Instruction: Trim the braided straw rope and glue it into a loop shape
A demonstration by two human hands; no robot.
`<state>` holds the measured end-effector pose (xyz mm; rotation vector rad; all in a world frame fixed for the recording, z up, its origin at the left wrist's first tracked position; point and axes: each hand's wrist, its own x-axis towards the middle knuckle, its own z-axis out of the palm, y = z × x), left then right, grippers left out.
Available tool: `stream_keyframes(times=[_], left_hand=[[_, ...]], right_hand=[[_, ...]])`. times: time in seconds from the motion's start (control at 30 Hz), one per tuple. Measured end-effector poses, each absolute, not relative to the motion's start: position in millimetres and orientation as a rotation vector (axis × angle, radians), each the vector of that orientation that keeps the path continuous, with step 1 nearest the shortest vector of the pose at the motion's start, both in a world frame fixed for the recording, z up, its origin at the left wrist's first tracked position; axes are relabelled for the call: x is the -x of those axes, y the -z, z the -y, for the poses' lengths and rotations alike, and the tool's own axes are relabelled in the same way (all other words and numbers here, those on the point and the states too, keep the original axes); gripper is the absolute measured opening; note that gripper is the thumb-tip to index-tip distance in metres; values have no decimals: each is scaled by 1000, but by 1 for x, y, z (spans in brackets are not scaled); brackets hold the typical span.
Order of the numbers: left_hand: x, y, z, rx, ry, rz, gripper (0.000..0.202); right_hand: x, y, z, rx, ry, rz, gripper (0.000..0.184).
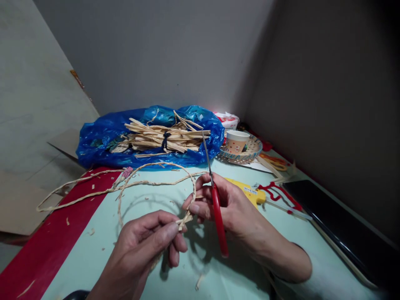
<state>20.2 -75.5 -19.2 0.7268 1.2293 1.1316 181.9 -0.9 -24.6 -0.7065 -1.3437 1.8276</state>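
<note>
My left hand (146, 243) is closed in a pinch on the end of a twisted straw cord (146, 183), which loops up over the pale green table (103, 233) and trails off to the left. My right hand (228, 208) is closed around red-handled scissors (218, 216), blades pointing up and away, and its fingertips also touch the cord's end just beside my left thumb. Both hands meet at the cord near the table's middle.
A blue plastic bag (103, 141) holds a tied bundle of straw strips (162, 139) at the back. A paper cup (236, 141) sits in a woven tray (253, 150). A yellow glue gun (246, 193), a dark flat slab (337, 221) and a red strip (53, 241) lie around.
</note>
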Motion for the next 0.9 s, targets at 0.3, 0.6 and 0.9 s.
stream_keyframes(times=[0.3, 0.6, 0.9], left_hand=[[-17, 24, 76, -610, -1148, -1248, 14], [-16, 29, 73, -840, -1178, -1408, 14], [-26, 23, 78, -945, -1253, -1619, 17]], right_hand=[[-183, 20, 4, 723, -1837, 1365, 33], [-183, 25, 3, 714, -1820, 1384, 37], [-180, 26, 6, 704, -1859, 1280, 36]])
